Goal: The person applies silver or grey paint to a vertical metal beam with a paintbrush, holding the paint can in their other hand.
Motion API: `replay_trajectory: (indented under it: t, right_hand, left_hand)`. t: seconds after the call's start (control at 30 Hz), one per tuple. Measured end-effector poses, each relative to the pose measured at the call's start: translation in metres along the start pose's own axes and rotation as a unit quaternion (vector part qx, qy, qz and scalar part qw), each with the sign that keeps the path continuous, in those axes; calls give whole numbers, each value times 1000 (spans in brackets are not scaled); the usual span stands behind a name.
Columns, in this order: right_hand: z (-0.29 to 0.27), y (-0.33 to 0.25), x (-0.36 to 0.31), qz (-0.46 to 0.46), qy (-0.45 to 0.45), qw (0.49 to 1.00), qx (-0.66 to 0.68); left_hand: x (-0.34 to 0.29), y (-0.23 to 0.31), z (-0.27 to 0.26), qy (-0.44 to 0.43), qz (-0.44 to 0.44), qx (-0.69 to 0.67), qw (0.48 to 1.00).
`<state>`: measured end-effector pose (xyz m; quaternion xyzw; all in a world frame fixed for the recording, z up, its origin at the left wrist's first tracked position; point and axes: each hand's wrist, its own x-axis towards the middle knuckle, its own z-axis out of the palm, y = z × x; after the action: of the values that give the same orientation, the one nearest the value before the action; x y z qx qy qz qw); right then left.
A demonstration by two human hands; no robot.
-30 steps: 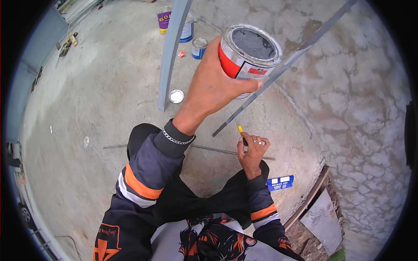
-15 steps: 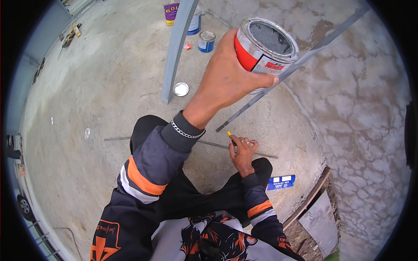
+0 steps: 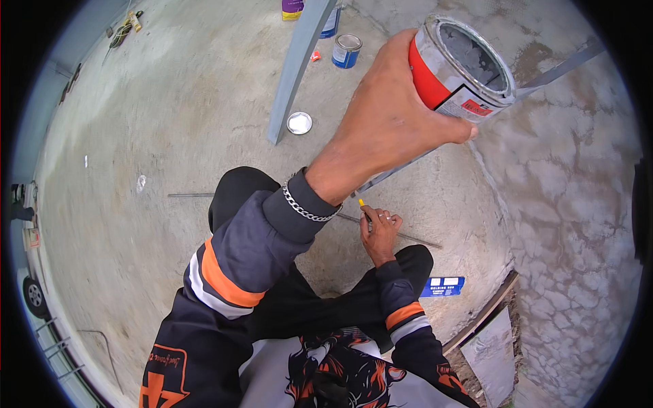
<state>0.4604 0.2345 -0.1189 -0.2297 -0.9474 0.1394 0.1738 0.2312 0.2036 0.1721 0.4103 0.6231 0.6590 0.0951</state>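
My left hand (image 3: 391,112) is wrapped round a red and white paint can (image 3: 435,75), raised close to the view. The can has no lid and tilts to the right; grey paint coats its inside and rim. Lower down, my right hand (image 3: 381,234) is closed on a small tool with a yellow tip (image 3: 362,202); its kind is too small to make out. A grey metal bar (image 3: 561,69) runs slanting behind the can and my left hand, which hide its middle. Beneath my wrists a thin metal rod (image 3: 422,241) lies on the concrete.
A grey upright post (image 3: 294,75) stands ahead, beside a round lid (image 3: 299,123). Beyond are a small blue can (image 3: 346,51), a larger blue can (image 3: 331,24) and a yellow and purple container (image 3: 292,9). A blue packet (image 3: 443,286) lies near my right knee.
My left hand has moved the paint can up and to the right in the view, tilting it further. The floor things have shifted slightly with the view. My right hand keeps its hold.
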Motion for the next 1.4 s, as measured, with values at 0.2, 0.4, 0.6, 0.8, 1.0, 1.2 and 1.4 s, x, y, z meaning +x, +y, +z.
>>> replay_trajectory:
  t: [0.2, 0.4, 0.6, 0.8, 1.0, 1.2, 1.4]
  right_hand:
    - [40, 14, 15, 22, -68, 997, 26]
    - [49, 25, 31, 43, -111, 993, 9]
    - [45, 21, 25, 64, -89, 993, 46]
    - [53, 23, 29, 82, -78, 992, 50]
    - [49, 18, 26, 92, -84, 990, 61]
    - [-2, 17, 48, 62, 4, 998, 6]
    - [-54, 11, 41, 22, 93, 995, 8]
  left_hand:
    - [-2, 1, 8, 20, -16, -1, 1000]
    - [-3, -1, 11, 43, 12, 16, 999]
    - [-3, -4, 12, 65, 47, 44, 996]
    - [-1, -3, 8, 9, -9, 3, 1000]
    - [-1, -1, 7, 19, 9, 33, 999]
    - [-1, -1, 8, 7, -1, 22, 1000]
    - [-1, -1, 7, -6, 0, 13, 1000]
